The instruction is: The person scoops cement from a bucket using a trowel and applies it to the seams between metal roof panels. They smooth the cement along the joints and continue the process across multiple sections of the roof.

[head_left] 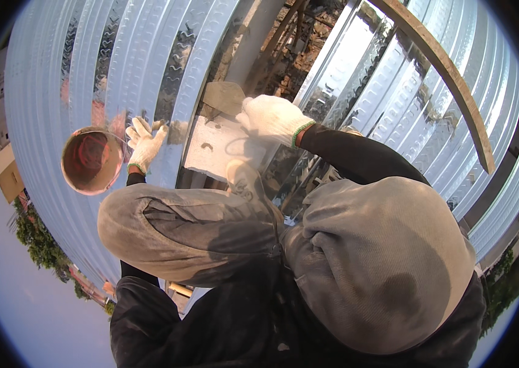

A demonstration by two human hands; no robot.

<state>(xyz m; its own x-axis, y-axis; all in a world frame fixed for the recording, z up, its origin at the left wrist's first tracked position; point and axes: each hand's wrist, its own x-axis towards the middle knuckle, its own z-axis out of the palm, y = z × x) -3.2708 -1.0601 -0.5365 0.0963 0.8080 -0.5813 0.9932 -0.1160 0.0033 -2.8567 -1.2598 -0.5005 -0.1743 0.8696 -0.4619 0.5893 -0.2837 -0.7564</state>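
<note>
My right hand [275, 119], in a white knitted glove with a green cuff edge, is closed around a trowel [223, 97]. The trowel's flat, rounded blade points left over a pale grey concrete surface [205, 146]. Its handle is hidden inside my fist. To the left, my left hand [143, 145], gloved the same way, has its fingers spread above the ribbed metal sheet. Right beside it stands a round bucket [74, 161] with a reddish, mortar-stained inside. Whether the fingers touch the bucket's thin handle is unclear.
Shiny corrugated metal decking [35, 116] spreads on both sides of the concrete strip. Beyond the strip is an open gap with rubble [313, 46] below. A long curved-looking wooden batten [449, 73] lies over the right-hand sheets. My shoe [244, 179] rests by the concrete.
</note>
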